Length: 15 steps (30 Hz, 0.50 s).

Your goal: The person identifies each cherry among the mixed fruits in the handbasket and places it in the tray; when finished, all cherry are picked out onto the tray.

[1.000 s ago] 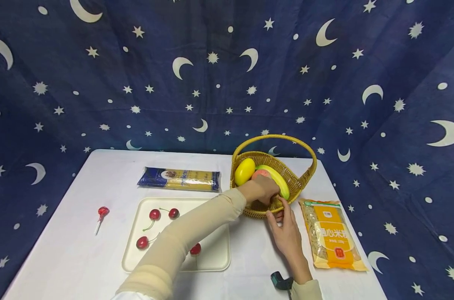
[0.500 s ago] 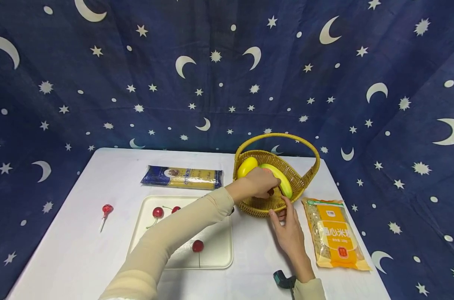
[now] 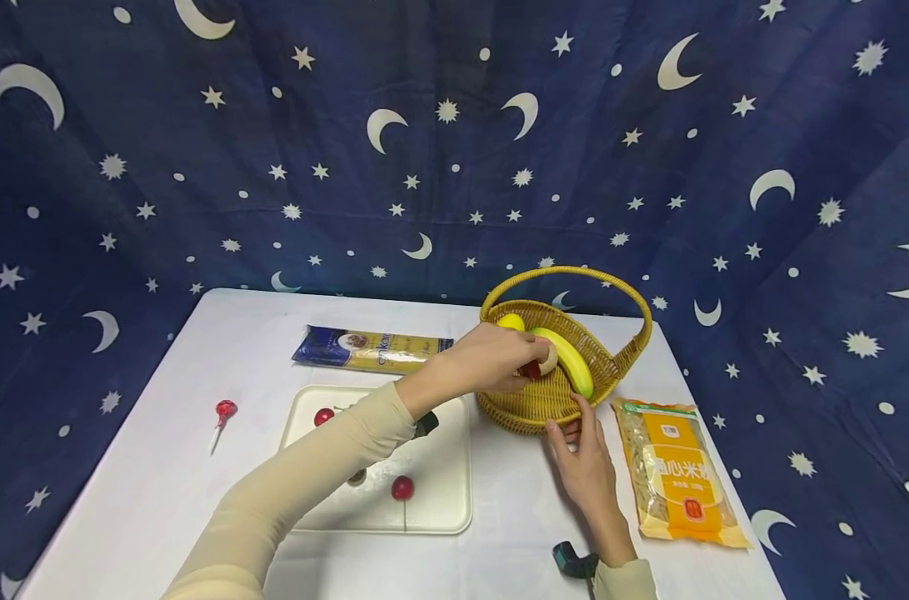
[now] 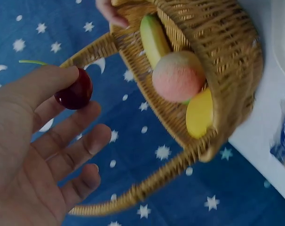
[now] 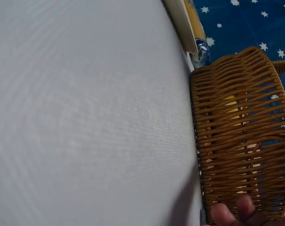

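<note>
My left hand [image 3: 491,354] reaches over the wicker basket [image 3: 529,412]. Between thumb and index finger it pinches a dark red cherry [image 4: 76,92] with a green stem, above the basket's opening; the other fingers are loosely spread. Inside the basket lie a banana [image 4: 154,40], a pink peach [image 4: 179,76] and a yellow fruit [image 4: 200,114] that looks like a lemon or mango. My right hand [image 3: 589,479] grips the basket's near rim at its right side, the fingertips [image 5: 222,214] showing against the woven wall. The left forearm hides part of a tray.
A cream tray [image 3: 454,521] at front left holds cherries [image 3: 402,488]. Behind it lies a blue and gold pasta packet [image 3: 379,350]. A red lollipop [image 3: 226,410] is at far left; an orange food bag [image 3: 682,475] lies right of the basket. The basket's tall handle [image 3: 574,271] arches over it.
My left hand has drawn back leftward and up from inside the basket, and the cherry in it now shows. The right hand stays at the rim. The head view has shifted slightly.
</note>
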{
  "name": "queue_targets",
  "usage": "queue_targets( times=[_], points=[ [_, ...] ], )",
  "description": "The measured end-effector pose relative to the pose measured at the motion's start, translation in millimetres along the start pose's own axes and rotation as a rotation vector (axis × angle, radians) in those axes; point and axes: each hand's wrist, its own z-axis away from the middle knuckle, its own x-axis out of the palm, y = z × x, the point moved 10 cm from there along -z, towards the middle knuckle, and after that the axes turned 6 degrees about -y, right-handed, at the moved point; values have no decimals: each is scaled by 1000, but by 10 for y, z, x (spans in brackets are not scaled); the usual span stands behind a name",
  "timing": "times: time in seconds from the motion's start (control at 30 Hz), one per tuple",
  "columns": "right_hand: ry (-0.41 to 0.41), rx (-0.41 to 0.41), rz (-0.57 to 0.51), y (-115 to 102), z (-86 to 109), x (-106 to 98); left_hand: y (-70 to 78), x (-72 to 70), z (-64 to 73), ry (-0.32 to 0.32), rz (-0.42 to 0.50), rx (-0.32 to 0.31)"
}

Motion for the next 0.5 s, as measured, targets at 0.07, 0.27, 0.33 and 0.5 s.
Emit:
queue_targets(
  times=[0.07, 0.27, 0.33, 0.5],
  points=[
    [3, -6, -1, -14, -3, -1, -45, -58, 132, 6, -4, -20],
    [19, -14, 3, -23, 0, -9, -172, -205, 535, 88, 36, -57],
    [18, -15, 1, -25, 5, -2, -214, -225, 679, 129, 47, -65],
    [16, -7, 0, -28, 15, 7, -347, -133, 1051, 198, 38, -103]
  ],
)
